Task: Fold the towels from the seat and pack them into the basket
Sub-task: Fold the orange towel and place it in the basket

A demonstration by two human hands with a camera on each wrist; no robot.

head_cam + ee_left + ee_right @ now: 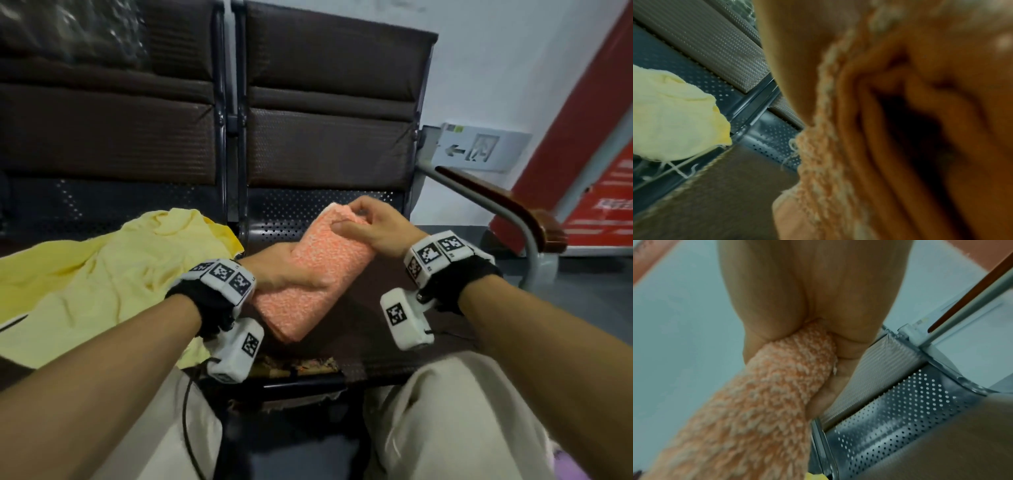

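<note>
Orange and white fleck the thick folded towel [310, 274] that lies slantwise over the dark seat [370, 329] of the right-hand chair, its far end raised toward the backrest. The left hand [284, 270] grips the towel near its middle from the left side, thumb on top and fingers tucked under the fold; the left wrist view shows only blurred orange layers close to the lens. The right hand [371, 222] pinches the far upper end of the towel, fingers curled over the corner and thumb pressed along the side. From the right wrist, the bunched end of the towel [789, 369] sits squeezed between the thumb and the fingers.

A pale yellow towel [102, 270] lies crumpled and unfolded on the neighbouring seat to the left, just beside the orange one, its edge reaching the gap between the two chairs. The same yellow cloth [674, 123] shows at the left of the left wrist view, above the perforated metal [764, 136] at the back of the seat.

A wooden armrest [507, 205] on a grey tube stands to the right of the chair.
</note>
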